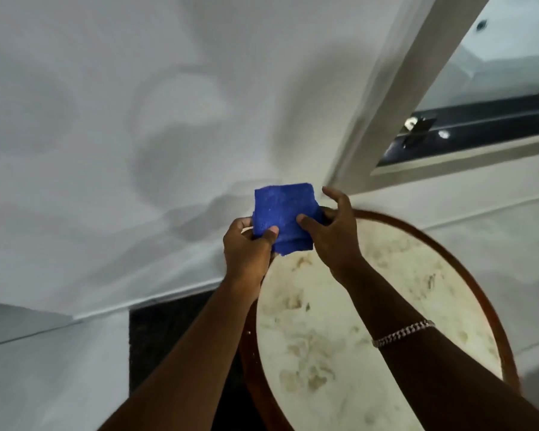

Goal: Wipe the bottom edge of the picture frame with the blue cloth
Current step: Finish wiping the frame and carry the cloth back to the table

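A folded blue cloth [280,214] is held up in front of the white wall, between both hands. My left hand [248,250] pinches its lower left corner with thumb and fingers. My right hand [333,230] grips its right side, thumb on the front, with the index finger raised free. The picture frame [395,101] hangs on the wall at the upper right, pale grey with reflective glass. Its bottom left corner [339,186] lies just above my right hand's fingertips, and the bottom edge [467,163] runs off to the right.
A round table [383,306] with a marbled cream top and brown wooden rim stands below my hands against the wall. A dark floor strip [168,337] shows to its left. A silver chain bracelet [402,332] sits on my right forearm.
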{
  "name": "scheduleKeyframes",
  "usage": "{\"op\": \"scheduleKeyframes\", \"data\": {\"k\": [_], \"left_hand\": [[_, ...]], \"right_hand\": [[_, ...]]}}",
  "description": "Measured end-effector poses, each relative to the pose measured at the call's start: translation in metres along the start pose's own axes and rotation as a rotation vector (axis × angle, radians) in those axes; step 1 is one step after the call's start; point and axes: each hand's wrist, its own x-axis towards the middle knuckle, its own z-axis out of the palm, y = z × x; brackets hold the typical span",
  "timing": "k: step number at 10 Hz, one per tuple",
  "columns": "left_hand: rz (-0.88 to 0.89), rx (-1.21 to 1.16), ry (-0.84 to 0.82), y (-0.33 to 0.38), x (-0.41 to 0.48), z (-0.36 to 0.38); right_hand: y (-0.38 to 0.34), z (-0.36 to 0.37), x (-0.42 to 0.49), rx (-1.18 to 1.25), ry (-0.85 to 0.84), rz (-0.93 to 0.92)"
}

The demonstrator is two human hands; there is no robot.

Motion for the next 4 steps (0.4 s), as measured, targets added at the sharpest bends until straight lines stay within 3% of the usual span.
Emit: {"op": "scheduleKeyframes", "data": {"k": [1, 2, 3, 4], "left_hand": [[-0.056, 0.189, -0.017, -0.083, 0.018, 0.003], [-0.099, 0.319, -0.081, -0.12, 0.03, 0.0], [-0.087, 0.582, -0.175, -0.144, 0.05, -0.01], [0.029, 0.744, -0.163, -0.138, 0.053, -0.015]], "right_hand": [[0.088, 0.001, 0.004, -0.085, -0.039, 0.13], [0.132, 0.004, 0.009, -0.167, -0.065, 0.174], [0.166, 0.012, 0.017, -0.371, -0.109, 0.17], [0.17, 0.015, 0.02, -0.561, -0.129, 0.105]]}}
